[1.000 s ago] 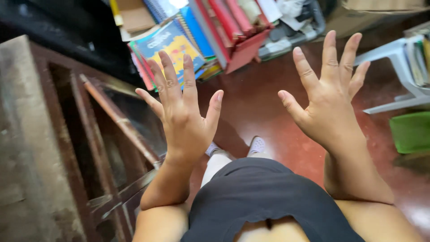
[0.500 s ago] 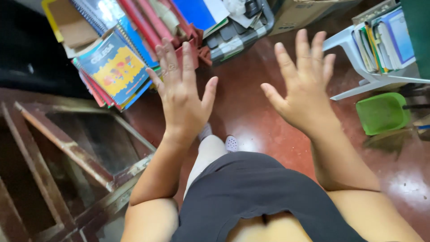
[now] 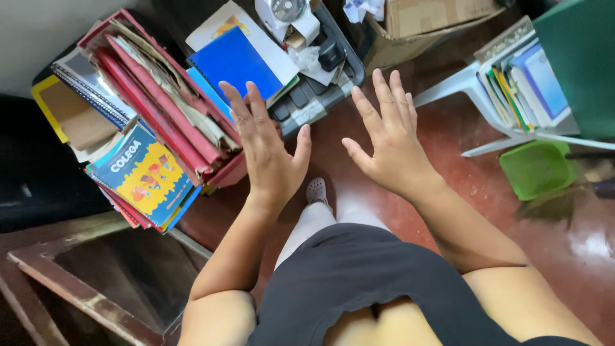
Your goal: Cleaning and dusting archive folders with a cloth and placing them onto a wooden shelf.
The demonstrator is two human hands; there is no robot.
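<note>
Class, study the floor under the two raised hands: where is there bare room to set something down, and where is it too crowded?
Bare red floor lies between the right hand, the white plastic chair and the green tub. Another patch runs right of the tub. It is crowded by the left hand: the red box of books and grey tray.

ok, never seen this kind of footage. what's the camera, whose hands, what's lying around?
There is one view, from a camera worn on a person's head, looking down past their dark shorts at a red floor. Both hands are the wearer's own: the left hand and the right hand are raised, open, fingers spread, holding nothing. Beyond the left hand lies a pile of red folders and books, topped by a blue notebook. Right of the hands, a white plastic chair carries more books, with a green plastic container beside it. A wooden frame sits lower left.
</note>
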